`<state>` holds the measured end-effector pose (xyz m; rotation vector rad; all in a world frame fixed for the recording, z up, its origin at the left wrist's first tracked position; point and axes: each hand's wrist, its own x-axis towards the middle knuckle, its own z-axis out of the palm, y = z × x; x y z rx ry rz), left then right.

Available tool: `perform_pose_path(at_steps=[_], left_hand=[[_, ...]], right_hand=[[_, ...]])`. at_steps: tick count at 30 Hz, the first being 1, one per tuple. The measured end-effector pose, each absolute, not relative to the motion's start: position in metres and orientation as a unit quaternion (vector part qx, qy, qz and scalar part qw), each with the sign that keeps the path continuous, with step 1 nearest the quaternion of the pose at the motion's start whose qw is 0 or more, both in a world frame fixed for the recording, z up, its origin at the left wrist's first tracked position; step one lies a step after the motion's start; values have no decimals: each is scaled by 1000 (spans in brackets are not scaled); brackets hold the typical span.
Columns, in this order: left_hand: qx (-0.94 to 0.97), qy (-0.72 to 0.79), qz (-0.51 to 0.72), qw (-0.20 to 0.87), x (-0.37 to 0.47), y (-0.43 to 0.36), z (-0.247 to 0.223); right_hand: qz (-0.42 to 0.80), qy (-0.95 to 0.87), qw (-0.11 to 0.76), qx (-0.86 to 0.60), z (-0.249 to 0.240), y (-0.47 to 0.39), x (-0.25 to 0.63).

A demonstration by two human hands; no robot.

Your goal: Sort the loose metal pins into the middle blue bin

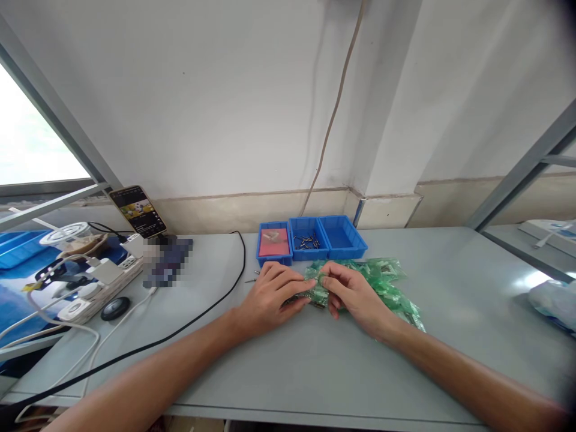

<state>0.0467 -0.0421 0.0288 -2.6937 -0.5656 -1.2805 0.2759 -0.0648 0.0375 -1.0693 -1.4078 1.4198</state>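
Green plastic bags (389, 288), clear and crinkled, lie on the grey table (288, 366) in front of the blue bins. My left hand (275, 294) has its fingers bent round the left end of the green plastic. My right hand (348, 291) pinches the same plastic between thumb and forefinger, just to the right. Small dark metal pieces (318, 305) show under the plastic between my hands. The left blue bin (275, 260) holds a red sheet with a small clear packet. Small metal parts (308, 242) lie in the middle bin. The right bin (344, 237) stands beside it.
A black cable (198, 321) curves over the table's left part. Farther left are a phone (138, 211) on a stand, a power strip (96, 294), white cables and a round black object (116, 308). A plastic-wrapped item (553, 303) sits at the far right.
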Motion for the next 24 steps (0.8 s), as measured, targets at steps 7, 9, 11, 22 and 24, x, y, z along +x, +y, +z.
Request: perform_pose_path(at_steps=[7,9,11,22,24], left_hand=[[-883,-220,-410,65,48,-42,25],[-881,-233,-408,62,47,-42,24],[-879,-242,-407,58,47,-41,23],[-854,-259,-451,9,46,-43,26],[-839,-273,-471,-21,46,-42,25]], right_hand=[[572,-559,413,-435,35,-62,275],[576,-557,414,-432,35,-63,274],[579,-556,415,-429,36,-63,275],[581,-549,435,-413,37,-65,274],[572,-550,448,-412,37,-65,274]])
